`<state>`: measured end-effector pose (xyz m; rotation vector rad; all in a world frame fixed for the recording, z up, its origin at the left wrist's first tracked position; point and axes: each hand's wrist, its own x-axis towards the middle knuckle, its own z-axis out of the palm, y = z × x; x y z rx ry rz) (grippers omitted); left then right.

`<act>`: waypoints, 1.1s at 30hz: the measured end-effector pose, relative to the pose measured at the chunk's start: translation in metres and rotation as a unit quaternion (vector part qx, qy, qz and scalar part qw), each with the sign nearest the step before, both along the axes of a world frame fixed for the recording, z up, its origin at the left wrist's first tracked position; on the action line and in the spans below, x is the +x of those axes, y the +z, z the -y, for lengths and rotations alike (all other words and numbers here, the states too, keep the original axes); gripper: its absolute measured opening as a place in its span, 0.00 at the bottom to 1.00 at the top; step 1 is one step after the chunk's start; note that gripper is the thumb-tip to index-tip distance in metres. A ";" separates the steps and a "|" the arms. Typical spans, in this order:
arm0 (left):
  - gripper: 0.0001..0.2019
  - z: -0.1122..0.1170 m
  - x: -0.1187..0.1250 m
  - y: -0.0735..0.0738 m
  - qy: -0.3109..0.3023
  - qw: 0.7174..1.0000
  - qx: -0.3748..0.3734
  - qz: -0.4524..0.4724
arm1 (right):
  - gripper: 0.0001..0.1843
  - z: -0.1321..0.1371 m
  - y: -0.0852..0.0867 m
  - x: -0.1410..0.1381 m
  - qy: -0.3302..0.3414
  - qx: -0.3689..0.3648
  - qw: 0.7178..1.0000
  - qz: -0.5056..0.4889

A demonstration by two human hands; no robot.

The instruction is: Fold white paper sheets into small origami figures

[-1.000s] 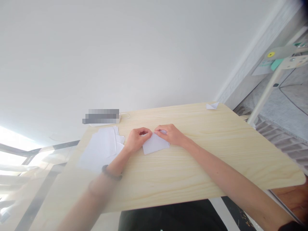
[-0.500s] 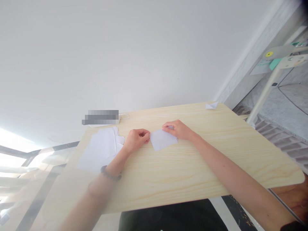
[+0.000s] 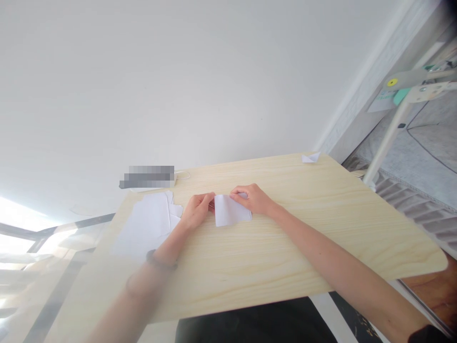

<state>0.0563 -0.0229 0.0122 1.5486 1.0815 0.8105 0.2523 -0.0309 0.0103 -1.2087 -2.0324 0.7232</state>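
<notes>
A small folded white paper point(image 3: 230, 212) lies on the light wooden table point(image 3: 285, 247), held between both hands. My left hand point(image 3: 196, 209) pinches its left edge with curled fingers. My right hand point(image 3: 252, 199) rests over its upper right corner, fingers bent and pressed on the sheet. A dark bracelet point(image 3: 160, 259) circles my left wrist.
A loose pile of white sheets point(image 3: 150, 224) lies left of my left hand. A small folded paper shape point(image 3: 310, 157) sits at the table's far right corner. A blurred flat object point(image 3: 148, 176) rests at the far edge. A white stand point(image 3: 389, 138) rises to the right.
The paper and my right hand slid back left toward my left hand after shifting right half a second ago. My left hand now grips the paper's left edge.
</notes>
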 end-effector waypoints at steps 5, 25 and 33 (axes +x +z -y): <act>0.19 0.000 0.000 0.000 -0.004 1.000 -0.001 0.001 | 0.13 -0.001 -0.002 0.002 -0.002 0.006 1.000 -0.003; 0.18 -0.003 -0.001 0.000 -0.006 0.998 -0.032 0.046 | 0.14 -0.001 0.001 0.007 -0.019 -0.018 1.000 -0.017; 0.19 0.000 0.001 0.003 -0.007 1.000 -0.007 0.009 | 0.14 -0.002 -0.001 0.006 -0.016 -0.017 1.000 -0.015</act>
